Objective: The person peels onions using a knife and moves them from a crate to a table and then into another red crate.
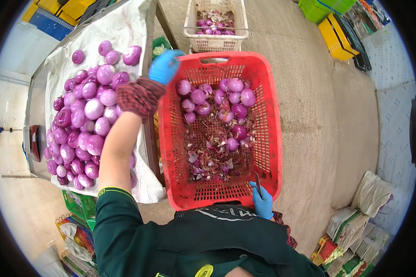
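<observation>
My left hand (165, 67), in a blue glove and blurred, is over the far left corner of a red plastic crate (275, 131), beside the table edge. Its fingers are too smeared to show whether anything is in them. My right hand (262, 202), also gloved in blue, grips a small knife (258, 183) at the crate's near right corner, blade pointing away from me. Inside the crate, several red onions (235, 85) lie mostly in the far half, among loose onion skins (211, 159). Left of me, a large heap of peeled red onions (78, 117) covers a white woven sheet (124, 24).
The sheet drapes over a metal-edged table (38, 90). Beyond the red crate stands a white crate (218, 43) with onions and skins. Yellow crates (336, 38) are at the far right; flattened cartons (346, 225) and a white sack (372, 194) sit near right.
</observation>
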The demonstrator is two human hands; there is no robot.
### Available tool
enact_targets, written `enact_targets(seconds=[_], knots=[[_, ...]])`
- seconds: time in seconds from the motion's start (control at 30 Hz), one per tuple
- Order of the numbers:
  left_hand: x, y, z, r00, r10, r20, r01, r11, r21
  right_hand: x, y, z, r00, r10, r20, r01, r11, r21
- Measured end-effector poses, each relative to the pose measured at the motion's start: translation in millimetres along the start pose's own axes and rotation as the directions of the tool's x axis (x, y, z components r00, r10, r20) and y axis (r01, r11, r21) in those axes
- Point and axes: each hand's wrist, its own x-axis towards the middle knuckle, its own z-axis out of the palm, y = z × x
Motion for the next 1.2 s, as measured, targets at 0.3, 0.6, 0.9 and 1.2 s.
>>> enact_targets(seconds=[0.3,0.6,0.9,1.2], knots=[[-84,-37,163,0.728,-0.440,0.526,0.104,0.829,0.549,-1,10,-5,0.997,-0.071,0.028,0.073,0.995,-0.073],[-139,108,103,0.665,-0.482,0.571,0.680,0.072,-0.730,17,-6,1,0.988,-0.152,0.026,0.146,0.978,0.152],[-229,274,-6,0.861,-0.249,0.444,0.509,0.385,-0.770,28,-153,22,0.544,-0.764,0.348,0.757,0.267,-0.597],[-253,294,-41,0.933,-0.144,0.330,0.359,0.403,-0.842,9,-111,19,0.772,-0.588,0.242,0.618,0.784,-0.065]])
